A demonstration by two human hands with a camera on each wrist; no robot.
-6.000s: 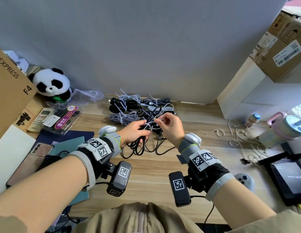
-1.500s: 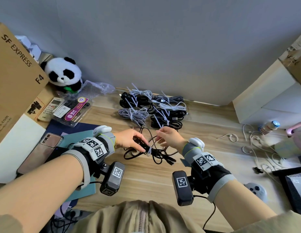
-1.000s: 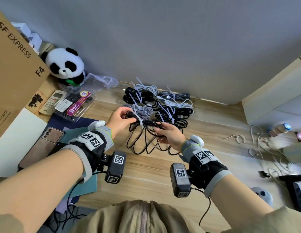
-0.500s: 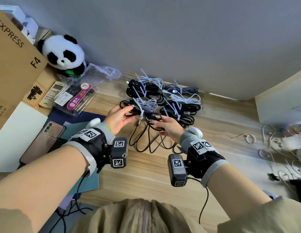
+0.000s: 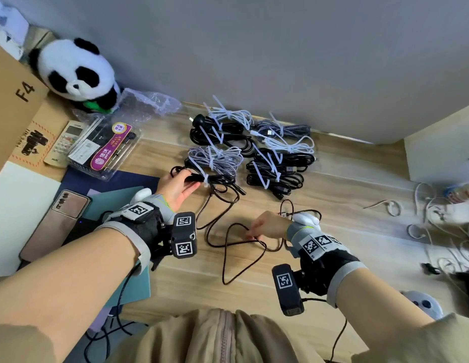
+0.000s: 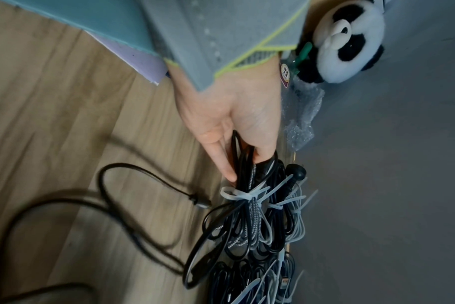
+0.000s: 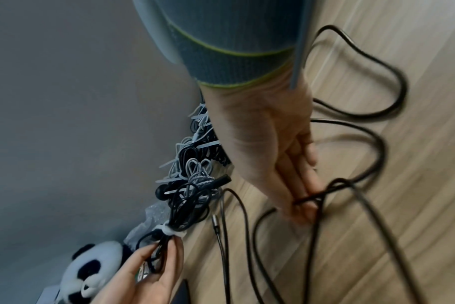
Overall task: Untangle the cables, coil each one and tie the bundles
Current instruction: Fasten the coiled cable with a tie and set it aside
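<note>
My left hand [image 5: 187, 183] grips one end of a coiled black cable bundle [image 5: 220, 180] bound by a white tie [image 5: 206, 179]; the bundle lies on the wooden table [image 5: 333, 231] just in front of the pile. The left wrist view shows my fingers [image 6: 221, 162] curled round its loops above the tie [image 6: 244, 195]. My right hand [image 5: 250, 233] pinches a loose black cable [image 5: 224, 258] that sprawls in loops on the table nearer to me; its fingertips [image 7: 301, 214] close on the crossing strands. Several tied bundles [image 5: 275, 166], black, grey and white, lie by the wall.
A panda toy [image 5: 73, 72], a cardboard box [image 5: 10, 100], a remote [image 5: 67, 142], a plastic pack [image 5: 107, 148] and a phone [image 5: 60, 218] crowd the left. Loose white cables [image 5: 437, 218] and a white box [image 5: 443, 142] are on the right.
Both hands carried the tied black bundle back to the pile. My right hand has let go of it and moved toward me onto the loose black cable; my left hand still holds the bundle.
</note>
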